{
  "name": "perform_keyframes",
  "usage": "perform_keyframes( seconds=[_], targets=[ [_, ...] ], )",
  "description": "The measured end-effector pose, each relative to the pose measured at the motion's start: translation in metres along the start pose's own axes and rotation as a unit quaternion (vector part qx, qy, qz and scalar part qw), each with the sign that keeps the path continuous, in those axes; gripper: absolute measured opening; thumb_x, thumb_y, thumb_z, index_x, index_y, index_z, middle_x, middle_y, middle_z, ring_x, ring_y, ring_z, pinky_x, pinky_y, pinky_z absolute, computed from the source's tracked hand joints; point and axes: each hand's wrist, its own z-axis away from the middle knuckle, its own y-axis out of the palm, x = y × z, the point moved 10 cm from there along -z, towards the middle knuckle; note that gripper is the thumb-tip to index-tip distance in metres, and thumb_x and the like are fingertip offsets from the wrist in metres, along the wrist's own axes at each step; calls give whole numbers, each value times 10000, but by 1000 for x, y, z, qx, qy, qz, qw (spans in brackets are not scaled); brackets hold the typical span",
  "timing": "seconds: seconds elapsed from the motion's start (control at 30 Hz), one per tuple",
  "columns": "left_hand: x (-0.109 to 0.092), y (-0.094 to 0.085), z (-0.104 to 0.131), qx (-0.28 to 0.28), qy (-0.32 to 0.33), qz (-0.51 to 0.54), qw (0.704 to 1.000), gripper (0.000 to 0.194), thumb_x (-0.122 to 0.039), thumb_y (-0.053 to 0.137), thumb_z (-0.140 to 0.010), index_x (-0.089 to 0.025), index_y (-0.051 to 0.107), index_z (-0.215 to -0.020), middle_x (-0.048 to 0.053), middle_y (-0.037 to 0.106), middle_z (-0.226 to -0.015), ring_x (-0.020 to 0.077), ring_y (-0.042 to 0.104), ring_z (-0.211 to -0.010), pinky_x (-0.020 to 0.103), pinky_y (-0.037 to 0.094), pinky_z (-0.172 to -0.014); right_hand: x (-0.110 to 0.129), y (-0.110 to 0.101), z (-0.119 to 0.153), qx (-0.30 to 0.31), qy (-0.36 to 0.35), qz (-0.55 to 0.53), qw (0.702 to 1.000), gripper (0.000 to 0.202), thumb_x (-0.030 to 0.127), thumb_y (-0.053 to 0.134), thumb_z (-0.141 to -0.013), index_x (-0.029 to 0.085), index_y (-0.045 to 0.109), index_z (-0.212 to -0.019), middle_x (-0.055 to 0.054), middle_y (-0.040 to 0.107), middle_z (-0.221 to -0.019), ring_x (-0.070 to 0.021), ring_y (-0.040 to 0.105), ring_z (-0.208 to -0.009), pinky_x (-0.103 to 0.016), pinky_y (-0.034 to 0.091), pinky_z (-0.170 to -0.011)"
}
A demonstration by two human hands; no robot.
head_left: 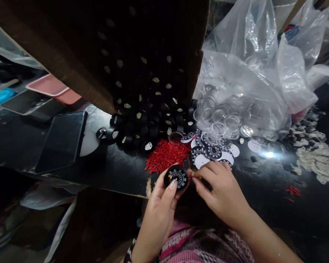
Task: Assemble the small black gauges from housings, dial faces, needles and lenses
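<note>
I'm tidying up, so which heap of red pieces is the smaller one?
The few red pieces at the right, near the pale tabs; the other heap, beyond the left hand, is much larger.

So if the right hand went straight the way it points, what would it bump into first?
Probably the round black dial held in the left hand. The right hand looks very close already, though depth is unclear.

Black table (98,171) | red needles (166,155), printed dials (214,152), clear rings (224,118), black phone (62,140), pale metal tabs (315,157)
</note>
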Motion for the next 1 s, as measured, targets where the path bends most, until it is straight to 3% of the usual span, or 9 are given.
perform_keyframes(
  seconds=[0.1, 0.17, 0.3, 0.57, 0.8, 1.0],
  targets=[
    [-4, -2, -4, 2, 21, -28, 999, 505, -361, 624, -871, -334, 485, -1356, 51, 675, -1244, 239, 628, -1163, 447, 471, -1041, 1, 0, 1, 14, 24, -113, 993, 85, 174, 562, -927, 226, 628, -913, 1, 623, -885, -176, 555, -837, -333, 329, -782],
    [1, 3, -7, 23, 17, -66, 997, 488, -359, 625, -873, -344, 501, -1345, 38, 648, -1287, 235, 596, -1206, 434, 445, -1067, 4, 0, 1, 18, 31, -153, 988, 101, 164, 547, -930, 233, 618, -908, 12, 621, -879, -163, 562, -834, -327, 334, -795],
    [7, 13, -5, 59, 33, -130, 989, 345, -367, 621, -875, -318, 609, -1217, 15, 650, -1266, 233, 586, -1206, 412, 425, -1082, 4, 2, -2, 22, 52, -111, 992, 106, 165, 545, -920, 222, 610, -858, 13, 599, -810, -167, 551, -783, -332, 316, -764],
    [-7, 20, 5, 77, 58, -201, 975, 287, -354, 633, -863, -291, 621, -1142, 19, 691, -1149, 209, 640, -1104, 314, 507, -966, 2, 1, 2, 40, 68, -113, 990, 125, 169, 526, -928, 218, 565, -820, 24, 589, -806, -166, 545, -783, -328, 315, -764],
    [-22, 20, 9, 51, 116, -267, 955, 218, -290, 650, -837, -264, 658, -1053, 20, 714, -1038, 201, 686, -969, 297, 545, -875, 4, 3, 7, 32, 78, -139, 987, 165, 146, 534, -922, 211, 549, -771, 21, 640, -817, -166, 566, -792, -319, 353, -761],
    [-33, 19, 14, 39, 163, -321, 932, 276, -215, 650, -821, -297, 679, -1083, -6, 712, -997, 179, 687, -935, 259, 537, -846, 6, 3, 11, 1, 87, -162, 983, 175, 164, 522, -925, 216, 548, -760, 11, 639, -785, -162, 581, -764, -292, 413, -726]
  ],
)
